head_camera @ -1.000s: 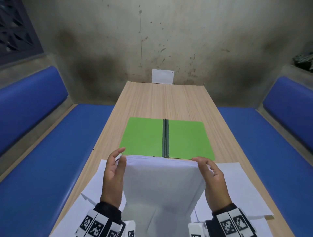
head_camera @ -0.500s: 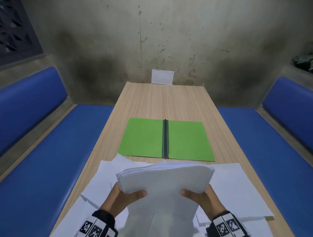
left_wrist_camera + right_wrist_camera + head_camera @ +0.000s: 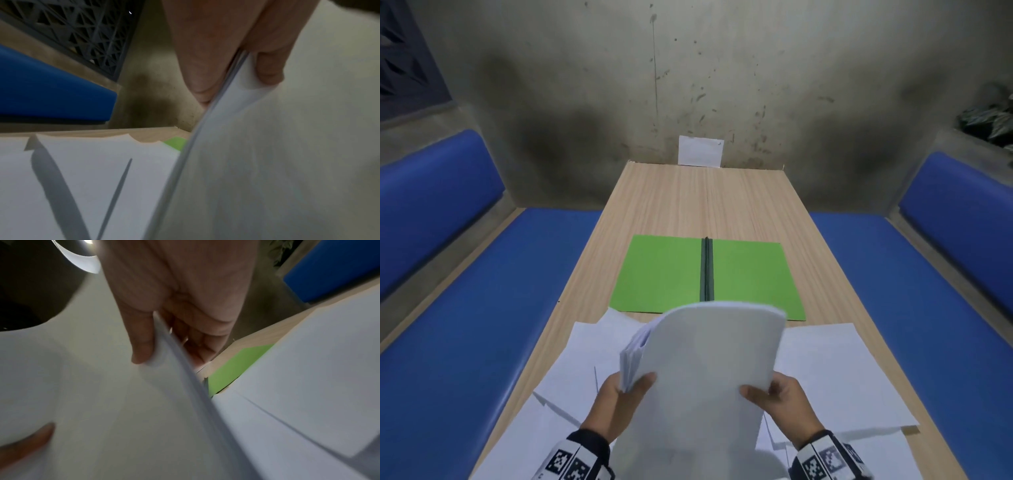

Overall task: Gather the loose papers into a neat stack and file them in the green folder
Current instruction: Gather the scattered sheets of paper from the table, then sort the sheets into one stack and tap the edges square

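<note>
I hold a stack of white papers (image 3: 705, 370) upright over the near end of the table. My left hand (image 3: 619, 394) pinches its left edge, thumb in front and fingers behind, as the left wrist view shows with the stack (image 3: 267, 162) close up. My right hand (image 3: 777, 401) pinches the right edge of the stack (image 3: 102, 402) the same way. The stack's top bends forward and its sheets fan apart at the upper left. The green folder (image 3: 661, 274) lies open and flat in the middle of the table, dark spine up the centre; the stack hides its near edge.
Several loose white sheets (image 3: 835, 373) lie spread on the wooden table (image 3: 705, 202) under and beside my hands. Blue benches (image 3: 482, 308) run along both sides. A small white card (image 3: 700, 150) leans on the stained wall at the far end.
My hands slid from the stack's upper corners down to its lower sides, thumbs now in front. The stack's top has curled forward and fanned at the left.
</note>
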Tool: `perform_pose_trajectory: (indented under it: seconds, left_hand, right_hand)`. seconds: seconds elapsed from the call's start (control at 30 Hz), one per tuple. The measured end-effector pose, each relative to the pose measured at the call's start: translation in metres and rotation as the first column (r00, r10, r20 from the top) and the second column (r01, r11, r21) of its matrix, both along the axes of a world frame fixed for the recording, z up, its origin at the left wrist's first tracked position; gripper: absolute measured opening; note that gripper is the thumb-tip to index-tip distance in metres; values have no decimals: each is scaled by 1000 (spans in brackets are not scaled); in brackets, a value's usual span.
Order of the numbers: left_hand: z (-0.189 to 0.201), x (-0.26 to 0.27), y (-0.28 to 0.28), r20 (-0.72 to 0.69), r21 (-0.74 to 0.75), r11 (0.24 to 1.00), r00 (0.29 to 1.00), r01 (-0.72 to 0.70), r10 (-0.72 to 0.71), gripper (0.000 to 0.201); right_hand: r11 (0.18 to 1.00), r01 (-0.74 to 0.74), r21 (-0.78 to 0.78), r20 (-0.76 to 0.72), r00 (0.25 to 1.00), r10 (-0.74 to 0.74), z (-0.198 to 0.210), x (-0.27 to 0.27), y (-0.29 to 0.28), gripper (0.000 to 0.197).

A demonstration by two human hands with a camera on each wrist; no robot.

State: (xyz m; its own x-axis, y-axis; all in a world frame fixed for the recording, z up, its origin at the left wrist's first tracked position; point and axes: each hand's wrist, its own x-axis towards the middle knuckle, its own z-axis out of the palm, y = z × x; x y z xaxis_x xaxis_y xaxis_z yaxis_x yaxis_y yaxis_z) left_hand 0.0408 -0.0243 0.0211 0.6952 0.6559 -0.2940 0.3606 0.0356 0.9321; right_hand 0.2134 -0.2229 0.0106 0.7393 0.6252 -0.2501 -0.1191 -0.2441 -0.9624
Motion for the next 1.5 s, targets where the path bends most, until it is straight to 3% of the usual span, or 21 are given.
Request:
perform_pose_trajectory:
  seconds: [0.07,0.17,0.2,0.33,0.37,0.43,0.53,0.67,0.73,0.87,0.93,1.0,1.07,1.17,1.3,1.5]
  left_hand:
    - [4,-5,9,22,15,995,995,-95,95,48]
    - [10,-21,27,44,-14,967,966,-255,255,18]
    - [6,-29,34,37,-40,952,952,-302,304,18]
    - [-14,-56,51,-4,-110,905,911,-411,413,25]
    - [-20,-62,53,-27,-119,898,905,-424,424,28]
    - [-30,-70,53,-79,-127,893,902,-431,424,37]
    - [-42,-71,51,-158,-107,917,917,-383,365,40]
    - [-42,-59,38,-177,-70,965,955,-252,236,30]
    - [-39,-51,30,-155,-64,977,969,-205,193,24]
    - [-39,-41,22,-150,-77,981,975,-176,163,21]
    - [-43,-38,21,-155,-100,982,978,-159,142,27]
    - [-47,-33,20,-166,-120,982,978,-147,126,31]
    - [-49,-28,18,-184,-122,986,978,-118,94,35]
    - [-52,-18,14,-209,-123,991,978,-54,28,43]
    - [-56,1,1,-223,-105,994,973,41,-64,33]
    - [-63,28,-21,-237,-105,984,957,146,-168,34]
  right_hand:
    - [998,52,-32,21,998,-52,-4,5,-9,10]
    - [966,144,-217,12,989,-145,-23,20,-36,7]
    - [934,191,-301,8,980,-198,-27,25,-48,11]
    - [675,318,-666,22,913,-408,-53,51,-91,40]
    - [608,350,-713,38,885,-465,-58,54,-99,46]
    - [555,409,-724,9,811,-585,-67,59,-111,55]
    - [583,435,-686,-48,772,-634,-81,63,-117,58]
    - [575,410,-708,-9,809,-588,-95,74,-107,45]
    - [575,388,-721,19,840,-542,-90,76,-99,30]
    - [584,512,-630,55,779,-625,-57,72,-102,20]
    - [572,586,-574,107,746,-657,-43,68,-115,23]
    - [588,612,-528,113,738,-666,-28,64,-127,46]
    - [580,592,-560,93,740,-666,-19,62,-139,54]
    - [529,540,-654,93,752,-653,-27,61,-158,35]
    - [442,490,-751,190,802,-567,-45,59,-170,33]
    - [418,474,-775,247,836,-490,-47,52,-166,17]
